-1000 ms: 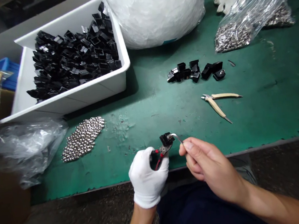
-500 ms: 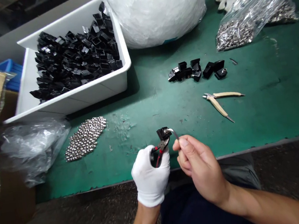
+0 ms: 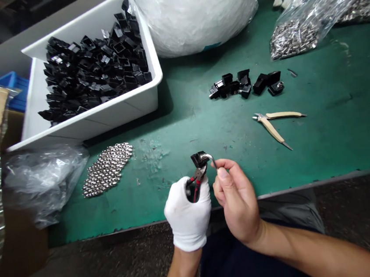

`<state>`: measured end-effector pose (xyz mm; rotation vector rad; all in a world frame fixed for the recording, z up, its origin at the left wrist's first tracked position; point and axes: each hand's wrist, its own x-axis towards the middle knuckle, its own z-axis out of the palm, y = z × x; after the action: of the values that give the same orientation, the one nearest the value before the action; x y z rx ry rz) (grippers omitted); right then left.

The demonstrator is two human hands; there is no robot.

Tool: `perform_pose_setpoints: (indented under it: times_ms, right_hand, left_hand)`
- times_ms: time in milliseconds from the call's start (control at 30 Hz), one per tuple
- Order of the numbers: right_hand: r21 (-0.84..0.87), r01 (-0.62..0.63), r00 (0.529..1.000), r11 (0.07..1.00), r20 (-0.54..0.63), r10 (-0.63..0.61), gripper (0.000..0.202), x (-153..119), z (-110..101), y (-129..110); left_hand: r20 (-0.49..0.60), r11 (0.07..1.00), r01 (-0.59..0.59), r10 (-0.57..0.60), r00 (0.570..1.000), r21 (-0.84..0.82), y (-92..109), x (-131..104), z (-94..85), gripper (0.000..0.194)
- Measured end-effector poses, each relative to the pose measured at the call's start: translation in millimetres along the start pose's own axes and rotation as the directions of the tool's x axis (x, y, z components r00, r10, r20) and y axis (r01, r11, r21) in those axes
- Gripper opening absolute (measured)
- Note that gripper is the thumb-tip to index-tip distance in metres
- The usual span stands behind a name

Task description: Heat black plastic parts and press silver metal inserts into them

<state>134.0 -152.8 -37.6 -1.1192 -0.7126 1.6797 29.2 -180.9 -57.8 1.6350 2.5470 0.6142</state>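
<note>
Fingers tight on rod; RH

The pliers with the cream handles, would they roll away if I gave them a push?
The cream-handled pliers probably won't roll: they lie flat on the green table, handles spread wide. Each handle is likely stiff, since bare metal pokes out past its cream sleeve. But the two handles might swing together, because they meet at a joint.

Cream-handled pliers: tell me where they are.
In the head view, the cream-handled pliers lie right of center on the green table, below the loose black parts, up and right of the right hand.
</note>
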Motion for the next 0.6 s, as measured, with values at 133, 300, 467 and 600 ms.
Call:
perform_pose_setpoints:
  times_ms: [133,300,467,600]
  right_hand:
    - [-0.024,0.042,0.999,0.999,-0.013,-0.043,0.028,2.0,1.9,6.2]
    - [-0.039,0.082,0.996,0.996,-0.036,-0.083,0.027,3.9,4.8,13.5]
    - [-0.024,0.094,0.994,0.995,-0.048,-0.095,0.028,5.8,9.7,18.7]
    - [-0.015,0.109,0.993,0.994,-0.049,-0.11,0.029,6.8,14.0,22.7]
  left_hand:
    - [-0.011,1.0,0.02,-0.019,1.0,0.015,2.2,1.1,0.3,0.026]
    - [-0.026,0.999,0.033,-0.032,0.999,0.025,4.8,1.8,1.6,0.027]
    - [-0.036,0.998,0.054,-0.054,0.998,0.017,5.3,1.0,2.2,0.026]
    - [-0.057,0.999,0.051,-0.051,0.997,0.004,4.7,0.9,3.8,0.023]
